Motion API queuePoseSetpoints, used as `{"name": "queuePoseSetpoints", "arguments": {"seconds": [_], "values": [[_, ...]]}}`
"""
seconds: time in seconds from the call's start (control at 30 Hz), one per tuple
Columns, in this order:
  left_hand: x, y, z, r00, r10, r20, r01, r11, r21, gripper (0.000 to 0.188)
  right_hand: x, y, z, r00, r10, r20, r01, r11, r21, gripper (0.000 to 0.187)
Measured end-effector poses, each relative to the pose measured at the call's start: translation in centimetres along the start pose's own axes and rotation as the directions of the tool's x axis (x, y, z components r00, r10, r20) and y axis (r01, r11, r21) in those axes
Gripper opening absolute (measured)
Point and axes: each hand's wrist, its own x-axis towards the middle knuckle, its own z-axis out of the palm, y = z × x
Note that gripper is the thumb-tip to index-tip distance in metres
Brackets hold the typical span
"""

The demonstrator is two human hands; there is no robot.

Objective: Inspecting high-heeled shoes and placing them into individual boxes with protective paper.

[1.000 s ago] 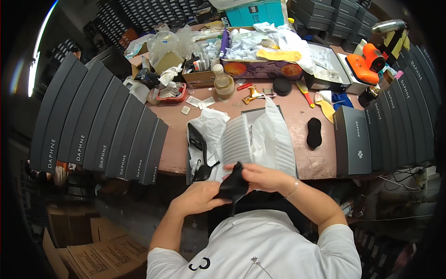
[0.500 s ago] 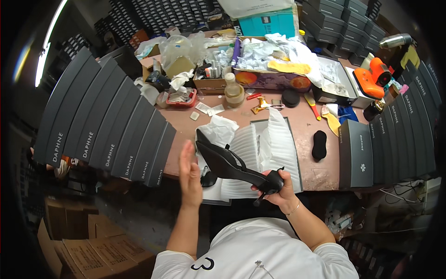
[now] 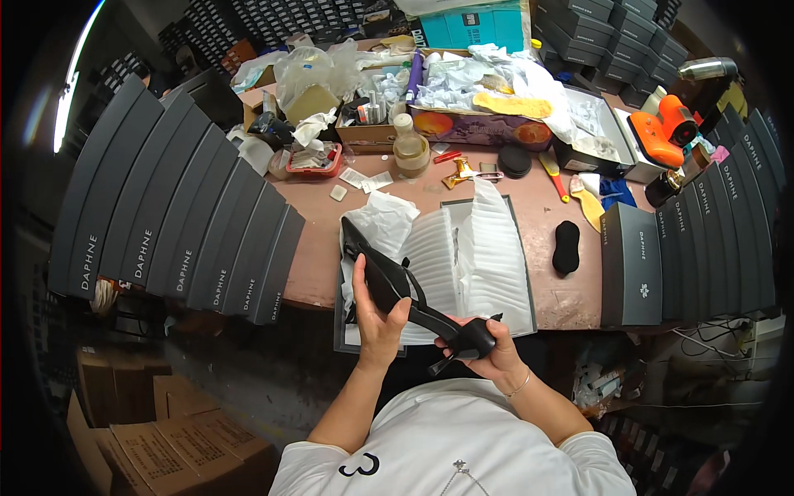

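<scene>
A black high-heeled shoe (image 3: 387, 279) with a strap is held above an open shoebox (image 3: 523, 263), its toe pointing up and to the left. My right hand (image 3: 499, 357) grips the heel end, with the thin heel sticking out below. My left hand (image 3: 380, 329) holds the front part, fingers along its outer side and thumb near the sole edge. Under the shoe, white ribbed foam sheets (image 3: 495, 273) and crumpled white tissue (image 3: 387, 221) lie in the box.
Dark grey shoeboxes stand in rows at left (image 3: 178, 207) and right (image 3: 633, 269). A black oval pad (image 3: 566, 248) lies right of the open box. Behind are a pump bottle (image 3: 410, 149), a round black tin (image 3: 514, 161), a brush (image 3: 554, 175) and an orange tape dispenser (image 3: 657, 136).
My left hand has come in from the left, where it was apart from the shoe, and now holds its front part. The right hand keeps its grip at the heel end.
</scene>
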Motion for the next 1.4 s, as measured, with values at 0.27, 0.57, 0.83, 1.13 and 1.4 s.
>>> {"name": "queuePoseSetpoints", "arguments": {"seconds": [0.27,0.57,0.83,1.13,1.4], "values": [[-0.5,-0.1,-3.7,0.993,0.06,0.104,-0.04,0.983,-0.177,0.11,1.4,1.3,2.0,0.979,0.037,0.199,-0.022,0.997,-0.077,0.062],[-1.3,-10.7,8.1,0.624,0.068,0.779,-0.756,0.304,0.579,0.064,0.6,-3.6,4.0,0.983,0.013,0.181,0.044,0.951,-0.306,0.054],[-2.9,-9.1,11.9,0.269,0.128,0.955,-0.538,0.842,0.038,0.025,-6.3,-12.3,-8.4,0.74,-0.61,-0.283,0.513,0.784,-0.349,0.066],[13.4,-11.5,10.8,0.534,-0.522,0.665,-0.721,0.129,0.68,0.031,-8.4,-12.1,-8.9,0.645,-0.659,-0.386,0.701,0.712,-0.042,0.052],[17.4,13.6,12.4,0.718,0.19,0.669,-0.412,0.891,0.189,0.013,-7.9,-11.2,-6.7,0.727,-0.612,-0.312,0.686,0.63,0.364,0.051]]}}
